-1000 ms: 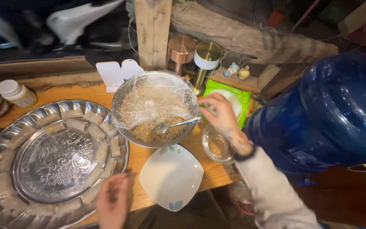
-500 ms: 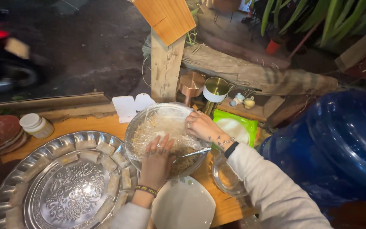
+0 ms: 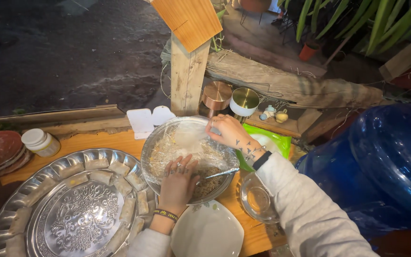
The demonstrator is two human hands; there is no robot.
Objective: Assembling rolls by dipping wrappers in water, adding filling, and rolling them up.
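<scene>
Right hand (image 3: 228, 131) pinches wrap (image 3: 186, 143) at bowl's (image 3: 151, 147) far rim.
L hand (image 3: 179, 178) flat, fingers spread, on wrap at near side; wrap spans the bowl between both hands, spoon (image 3: 217, 174) just right of L.

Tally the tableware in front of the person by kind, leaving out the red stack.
Tray: 1
Bowl: 1
Plate: 1
Glass dish: 1
Spoon: 1
Jar: 1
Total: 6
</scene>
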